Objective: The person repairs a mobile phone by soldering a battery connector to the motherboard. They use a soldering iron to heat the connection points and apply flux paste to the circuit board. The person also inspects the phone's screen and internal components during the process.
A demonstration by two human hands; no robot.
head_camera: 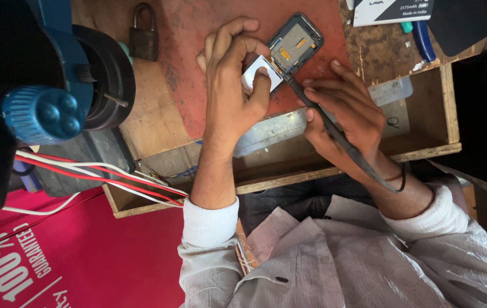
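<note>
We see L hand (233,85) pinching small white square part (262,73) beside opened grey phone (293,44) on worn reddish mat (198,34); R hand (343,111) grips slim black soldering iron (335,134). Rough wooden bench (426,122).

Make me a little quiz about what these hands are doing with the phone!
1. True or false: the left hand pinches a small white square part.
2. What does the right hand hold? A) padlock B) thin black tool C) battery
3. What colour is the mat under the opened phone?

Key: 1 true; 2 B; 3 red.
</note>
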